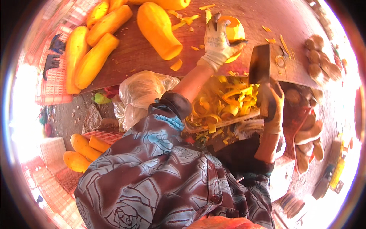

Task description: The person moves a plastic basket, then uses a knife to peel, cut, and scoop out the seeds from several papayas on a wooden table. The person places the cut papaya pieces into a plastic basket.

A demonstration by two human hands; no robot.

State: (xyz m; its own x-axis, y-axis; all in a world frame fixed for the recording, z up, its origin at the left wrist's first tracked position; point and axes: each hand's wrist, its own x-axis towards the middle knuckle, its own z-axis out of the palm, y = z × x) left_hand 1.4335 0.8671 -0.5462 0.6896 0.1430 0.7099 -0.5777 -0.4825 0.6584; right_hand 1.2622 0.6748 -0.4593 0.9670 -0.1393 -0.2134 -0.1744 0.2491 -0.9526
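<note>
My left hand (216, 43), in a pale work glove with dark fingertips, grips a peeled piece of orange squash (235, 28) standing on the wooden tabletop (131, 60). The piece has a flat cut top, and my fingers cover part of its side. To the right, my gloved right hand (274, 104) holds a cleaver (258, 64) by its handle. The broad blade points away from me, apart from the squash. Below the table edge, a container (234, 121) is heaped with yellow-orange peelings (226, 100).
Several long orange squashes (97, 63) lie at the table's left, with a larger squash (160, 31) nearer the middle. A metal ring (280, 61) and peel scraps are at right. Brown root vegetables (320, 60) sit at the right edge. A plastic bag (145, 88) bulges beside my left arm.
</note>
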